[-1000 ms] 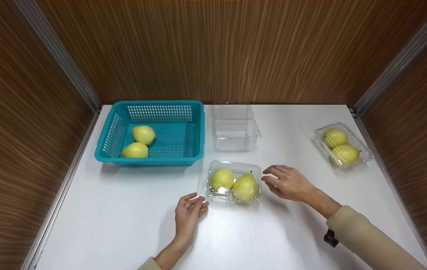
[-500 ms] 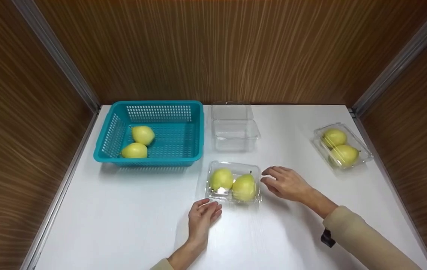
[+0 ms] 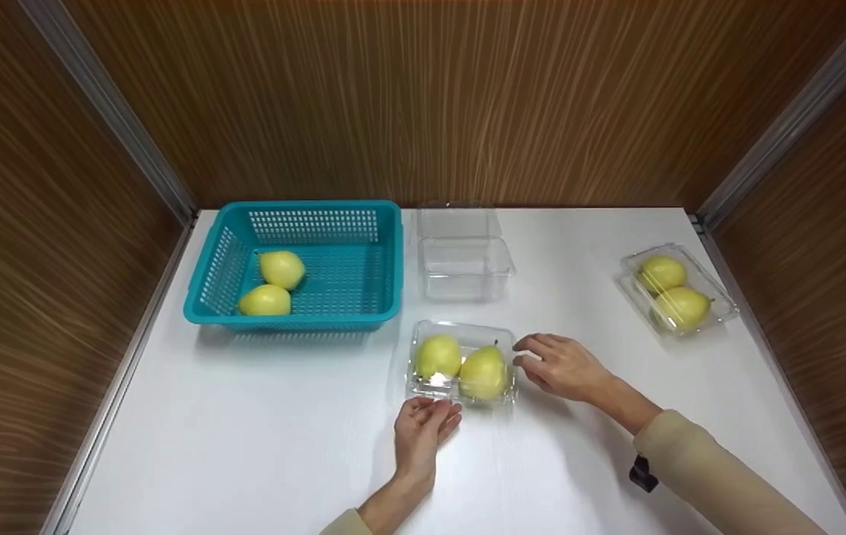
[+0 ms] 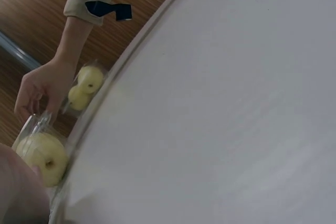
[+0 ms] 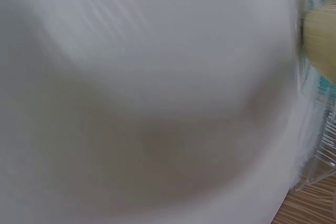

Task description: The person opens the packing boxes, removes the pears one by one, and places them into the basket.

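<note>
Two yellow-green pears sit in a clear plastic clamshell box (image 3: 461,394) at the middle of the table, its lid lying over them. My left hand (image 3: 418,437) is at the box's front edge, thumb and fingertips right at the rim. At the box's right side is my right hand (image 3: 562,367), its fingers loosely bent with the tips close to the rim. In the left wrist view, a pear (image 4: 44,157) shows through the plastic beside the left hand. The right wrist view holds mostly blurred table, with a pear (image 5: 321,38) at its right edge.
A teal basket (image 3: 296,319) with two pears stands at the back left. Beside it is an opened clear clamshell box (image 3: 465,286). Another clamshell box (image 3: 720,306) with two pears lies at the right. Wood-grain panels (image 3: 423,104) enclose the white table (image 3: 259,416).
My left hand has moved rightward along the front of the box, from its left corner toward the middle of the front rim. The right hand has stayed almost in place.
</note>
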`<state>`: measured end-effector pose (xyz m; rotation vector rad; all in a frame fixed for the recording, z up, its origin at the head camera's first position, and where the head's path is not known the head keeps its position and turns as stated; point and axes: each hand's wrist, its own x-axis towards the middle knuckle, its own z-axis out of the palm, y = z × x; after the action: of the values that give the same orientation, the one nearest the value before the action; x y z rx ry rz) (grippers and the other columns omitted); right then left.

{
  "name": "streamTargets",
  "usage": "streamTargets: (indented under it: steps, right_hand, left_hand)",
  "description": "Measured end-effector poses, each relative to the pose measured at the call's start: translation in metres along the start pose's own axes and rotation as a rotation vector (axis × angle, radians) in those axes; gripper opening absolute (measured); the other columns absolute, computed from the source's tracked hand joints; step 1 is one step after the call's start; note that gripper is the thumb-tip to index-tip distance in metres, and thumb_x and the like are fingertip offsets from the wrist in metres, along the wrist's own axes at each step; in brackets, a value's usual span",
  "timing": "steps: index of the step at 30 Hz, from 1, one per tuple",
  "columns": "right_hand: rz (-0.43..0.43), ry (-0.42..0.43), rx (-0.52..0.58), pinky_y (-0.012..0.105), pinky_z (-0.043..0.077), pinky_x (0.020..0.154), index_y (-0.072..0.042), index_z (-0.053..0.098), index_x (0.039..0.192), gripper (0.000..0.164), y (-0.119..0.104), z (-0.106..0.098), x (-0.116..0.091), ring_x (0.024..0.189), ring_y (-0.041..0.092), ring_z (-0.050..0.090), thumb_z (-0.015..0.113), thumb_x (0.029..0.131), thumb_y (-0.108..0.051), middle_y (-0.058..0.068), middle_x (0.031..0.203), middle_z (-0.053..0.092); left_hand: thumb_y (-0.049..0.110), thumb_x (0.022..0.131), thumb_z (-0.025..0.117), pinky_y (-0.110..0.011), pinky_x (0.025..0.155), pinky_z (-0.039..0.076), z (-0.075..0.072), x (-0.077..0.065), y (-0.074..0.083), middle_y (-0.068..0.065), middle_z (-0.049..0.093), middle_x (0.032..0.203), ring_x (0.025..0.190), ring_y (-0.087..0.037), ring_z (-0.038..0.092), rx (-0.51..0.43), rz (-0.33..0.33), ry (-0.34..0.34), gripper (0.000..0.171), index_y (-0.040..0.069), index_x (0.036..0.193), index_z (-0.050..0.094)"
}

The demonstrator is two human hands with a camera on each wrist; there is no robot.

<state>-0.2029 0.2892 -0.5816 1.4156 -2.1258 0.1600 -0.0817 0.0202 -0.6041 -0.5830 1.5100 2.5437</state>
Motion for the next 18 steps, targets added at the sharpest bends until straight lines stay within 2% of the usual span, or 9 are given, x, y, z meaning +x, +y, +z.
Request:
streamTargets:
  steps: [4,8,11,14,18]
  right_hand:
    - [-0.013,0.002,0.01,0.034,0.064,0.076,-0.013,0.07,0.098,0.026,-0.0008,0.0006,-0.0012,0.091,0.023,0.074,0.044,0.105,-0.013,0.006,0.103,0.073]
    - [-0.033,0.009,0.015,0.035,0.065,0.076,-0.011,0.07,0.1,0.013,-0.0008,0.0005,-0.0012,0.092,0.025,0.075,0.056,0.099,-0.009,0.008,0.103,0.073]
    - [-0.045,0.015,0.003,0.035,0.066,0.077,-0.011,0.07,0.1,0.011,-0.0008,0.0004,-0.0013,0.092,0.026,0.076,0.06,0.097,-0.008,0.008,0.104,0.074]
    - [-0.057,0.018,-0.023,0.035,0.066,0.077,-0.011,0.07,0.1,0.017,-0.0008,0.0002,-0.0017,0.092,0.025,0.076,0.054,0.102,-0.01,0.008,0.104,0.074]
    - [-0.063,0.015,-0.055,0.034,0.066,0.077,-0.012,0.07,0.099,0.034,-0.0014,0.0,-0.0019,0.093,0.024,0.076,0.038,0.112,-0.013,0.007,0.103,0.075]
  left_hand:
    - [0.004,0.1,0.067,-0.033,0.092,0.065,0.0041,0.0008,-0.0035,-0.016,0.072,0.108,0.094,-0.017,0.078,-0.001,0.006,-0.01,0.029,-0.004,0.118,0.046]
    - [0.004,0.099,0.068,-0.033,0.09,0.066,0.0073,0.0015,-0.0053,-0.016,0.072,0.106,0.092,-0.017,0.077,0.002,0.014,-0.006,0.029,-0.004,0.118,0.047]
    - [0.002,0.098,0.068,-0.033,0.088,0.066,0.0093,0.0018,-0.0056,-0.014,0.071,0.103,0.091,-0.017,0.077,-0.003,0.021,0.004,0.028,-0.004,0.117,0.048]
    - [0.0,0.097,0.069,-0.033,0.087,0.066,0.0105,0.0017,-0.0058,-0.012,0.069,0.1,0.09,-0.017,0.076,-0.011,0.018,0.013,0.029,-0.003,0.116,0.048]
    - [0.0,0.096,0.07,-0.032,0.088,0.066,0.0102,0.0009,-0.0065,-0.012,0.069,0.102,0.092,-0.016,0.076,0.005,0.017,0.004,0.032,-0.003,0.118,0.047]
